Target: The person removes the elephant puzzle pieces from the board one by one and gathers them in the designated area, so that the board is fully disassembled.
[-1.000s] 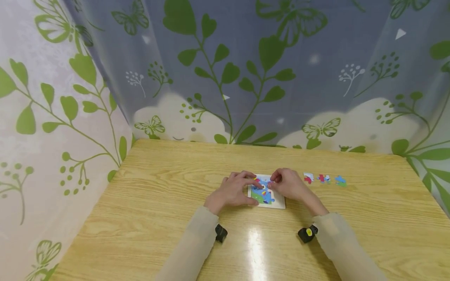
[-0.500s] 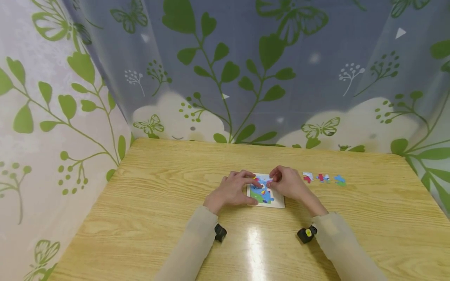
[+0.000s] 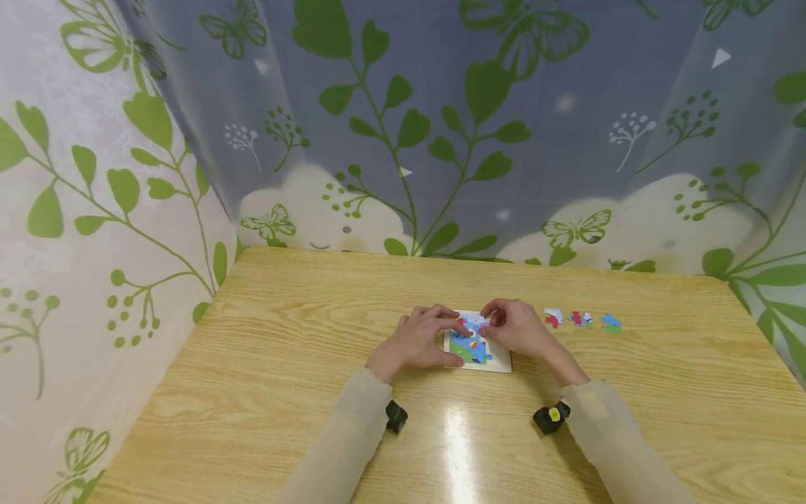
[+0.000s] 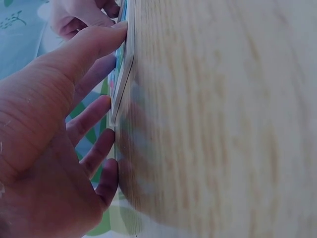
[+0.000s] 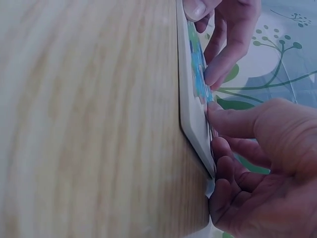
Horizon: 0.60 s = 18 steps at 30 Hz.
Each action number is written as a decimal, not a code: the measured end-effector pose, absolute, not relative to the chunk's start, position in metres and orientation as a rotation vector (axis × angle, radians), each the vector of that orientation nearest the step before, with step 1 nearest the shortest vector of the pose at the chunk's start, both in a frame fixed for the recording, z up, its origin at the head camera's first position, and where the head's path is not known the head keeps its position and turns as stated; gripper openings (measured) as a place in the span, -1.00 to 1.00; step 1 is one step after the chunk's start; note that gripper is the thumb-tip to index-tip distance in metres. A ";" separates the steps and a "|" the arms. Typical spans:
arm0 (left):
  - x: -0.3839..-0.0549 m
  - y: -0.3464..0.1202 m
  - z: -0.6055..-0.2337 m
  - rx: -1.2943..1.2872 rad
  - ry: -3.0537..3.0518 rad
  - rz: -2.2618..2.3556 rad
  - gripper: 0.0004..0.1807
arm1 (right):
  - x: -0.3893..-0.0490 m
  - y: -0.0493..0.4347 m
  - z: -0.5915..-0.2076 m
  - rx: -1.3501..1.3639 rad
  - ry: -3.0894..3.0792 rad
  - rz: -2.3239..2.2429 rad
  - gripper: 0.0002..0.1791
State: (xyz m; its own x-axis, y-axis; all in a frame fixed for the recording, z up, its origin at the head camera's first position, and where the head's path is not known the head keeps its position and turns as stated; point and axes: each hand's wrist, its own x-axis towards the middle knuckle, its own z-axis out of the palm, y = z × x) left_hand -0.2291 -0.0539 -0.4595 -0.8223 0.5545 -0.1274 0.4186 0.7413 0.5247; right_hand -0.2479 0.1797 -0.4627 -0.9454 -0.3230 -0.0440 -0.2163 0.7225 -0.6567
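Observation:
A small jigsaw board (image 3: 500, 359) with a pale rim lies on the wooden table, part of it filled with a blue, green and red picture (image 3: 469, 348). My left hand (image 3: 417, 341) rests over its left side. The thumb (image 4: 116, 32) lies on the near rim, and the index fingertip presses on the picture. From the right, my right hand (image 3: 518, 329) pinches a puzzle piece at the picture's upper right, its fingertips (image 5: 215, 111) right at the board's surface. Most of that piece is hidden by the fingers.
Several loose puzzle pieces (image 3: 553, 318) lie in a row on the table (image 3: 283, 336), right of the board. Patterned cloth (image 3: 434, 175) hangs behind the table and along its left side. Small black cameras (image 3: 550, 418) sit at both wrists.
Both hands stay at the board in nearly the same pose. The right hand's fingers shift only very slightly; the loose pieces have not moved.

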 end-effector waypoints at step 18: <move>-0.228 -0.054 -0.460 0.760 2.675 0.685 -0.49 | -0.245 0.178 -0.466 -0.450 2.811 -1.089 -0.76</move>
